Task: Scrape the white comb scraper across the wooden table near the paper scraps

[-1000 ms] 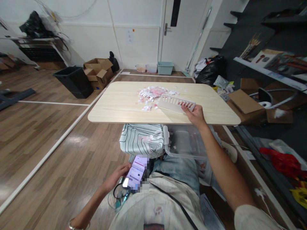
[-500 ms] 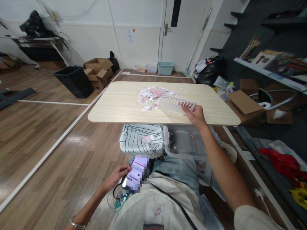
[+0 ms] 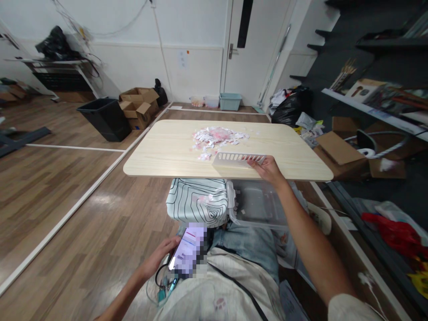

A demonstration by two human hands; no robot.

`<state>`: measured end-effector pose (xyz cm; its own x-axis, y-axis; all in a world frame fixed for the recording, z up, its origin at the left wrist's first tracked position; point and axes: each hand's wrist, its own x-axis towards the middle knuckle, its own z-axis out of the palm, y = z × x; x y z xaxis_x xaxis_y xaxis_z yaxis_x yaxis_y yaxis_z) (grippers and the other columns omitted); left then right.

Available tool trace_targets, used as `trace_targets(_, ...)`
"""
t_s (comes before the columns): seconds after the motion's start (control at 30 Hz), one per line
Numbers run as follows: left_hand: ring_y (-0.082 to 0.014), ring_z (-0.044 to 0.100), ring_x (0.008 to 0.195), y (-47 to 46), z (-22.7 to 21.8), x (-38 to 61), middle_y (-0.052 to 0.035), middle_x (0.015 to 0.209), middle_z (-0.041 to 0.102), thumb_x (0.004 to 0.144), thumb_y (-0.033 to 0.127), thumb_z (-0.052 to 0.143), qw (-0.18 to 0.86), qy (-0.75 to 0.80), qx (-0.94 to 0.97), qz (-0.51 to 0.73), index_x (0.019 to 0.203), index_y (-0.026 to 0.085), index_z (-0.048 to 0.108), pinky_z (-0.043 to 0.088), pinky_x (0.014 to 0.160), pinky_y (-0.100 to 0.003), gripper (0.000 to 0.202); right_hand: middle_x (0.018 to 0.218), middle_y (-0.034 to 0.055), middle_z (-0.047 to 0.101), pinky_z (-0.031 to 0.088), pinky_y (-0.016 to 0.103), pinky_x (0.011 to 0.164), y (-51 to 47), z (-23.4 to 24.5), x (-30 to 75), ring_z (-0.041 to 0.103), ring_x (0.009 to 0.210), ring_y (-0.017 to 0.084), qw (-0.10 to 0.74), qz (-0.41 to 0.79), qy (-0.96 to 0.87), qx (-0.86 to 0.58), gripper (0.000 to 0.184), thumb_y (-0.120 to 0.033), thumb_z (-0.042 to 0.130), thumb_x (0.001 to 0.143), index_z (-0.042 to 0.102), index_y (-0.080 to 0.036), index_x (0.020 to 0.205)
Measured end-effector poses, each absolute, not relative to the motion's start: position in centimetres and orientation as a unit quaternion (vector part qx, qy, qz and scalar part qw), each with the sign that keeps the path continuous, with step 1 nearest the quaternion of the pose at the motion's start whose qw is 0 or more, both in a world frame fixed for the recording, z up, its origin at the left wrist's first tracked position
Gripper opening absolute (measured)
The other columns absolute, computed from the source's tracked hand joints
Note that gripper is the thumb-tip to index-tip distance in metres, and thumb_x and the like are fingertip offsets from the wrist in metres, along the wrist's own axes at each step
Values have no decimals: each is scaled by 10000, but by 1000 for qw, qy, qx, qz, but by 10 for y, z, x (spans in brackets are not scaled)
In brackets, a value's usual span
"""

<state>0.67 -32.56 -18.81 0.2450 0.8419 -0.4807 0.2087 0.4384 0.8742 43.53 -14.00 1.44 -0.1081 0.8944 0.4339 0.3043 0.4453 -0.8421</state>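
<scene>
Closest to us, our left hand [image 3: 169,246] is at the side of the phone [image 3: 187,250], maybe to stop it slipping, but we can't tell if its fingers grip. Next, the clear tub [image 3: 257,203] sits low by the near edge of the bench [image 3: 160,156], likely for easy reach. There, our right hand [image 3: 265,168] has its fingers pinched on one end of the white slotted strip [image 3: 229,162], leaving its long side free, with the paper scraps [image 3: 216,135] just beyond
</scene>
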Motion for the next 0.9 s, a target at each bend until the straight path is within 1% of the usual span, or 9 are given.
trace_targets(0.13,-438,521,1415,-325,-195,4,-135,1402,722,805,820,645,628,562,476,252,1219,218,821,365,1234,-560,751,945,98,833,588,417,1000,-137,12,436,788,995,286,548,263,-658,-444,540,-738,752,778,822,-206,838)
trace_targets(0.23,-433,498,1450,-325,-200,0,-123,1440,708,787,813,679,629,549,486,258,1226,241,821,315,1275,-558,734,1000,107,836,592,427,999,-135,9,437,789,1029,301,563,250,-645,-453,542,-729,744,795,836,-204,893)
trace_targets(0.4,-424,482,1474,-326,-206,-3,-108,1462,699,821,793,657,629,534,501,260,1246,261,813,292,1292,-554,699,1010,108,837,624,421,896,-135,7,437,799,966,311,526,247,-673,-458,509,-696,751,803,844,-214,937)
trace_targets(0.53,-422,476,1479,-326,-200,0,-119,1476,686,822,819,636,621,545,502,254,1269,242,803,269,1301,-560,749,931,111,837,631,400,807,-137,9,438,796,852,296,502,248,-693,-455,490,-689,761,792,836,-210,869)
trace_targets(0.63,-423,495,1461,-324,-190,5,-141,1466,687,803,846,635,626,550,496,245,1258,214,806,296,1288,-558,797,897,100,834,626,405,859,-138,13,439,798,876,287,501,258,-698,-442,473,-685,756,800,828,-219,835)
trace_targets(0.73,-419,520,1435,-323,-182,8,-127,1439,706,781,843,662,631,548,494,239,1236,238,816,323,1276,-558,772,908,88,834,616,413,920,-139,14,441,797,904,275,519,260,-687,-438,469,-689,765,787,821,-226,825)
trace_targets(0.8,-414,524,1429,-323,-181,8,-116,1424,716,792,823,668,631,547,495,240,1223,250,821,325,1276,-559,733,926,87,835,615,414,924,-139,13,441,796,905,271,531,256,-674,-445,472,-689,774,777,823,-224,844)
trace_targets(0.9,-418,493,1459,-325,-187,5,-108,1456,699,791,800,684,626,545,495,256,1231,265,818,298,1290,-559,706,928,88,835,615,412,921,-139,12,442,795,906,271,529,257,-671,-452,463,-673,782,775,827,-220,858)
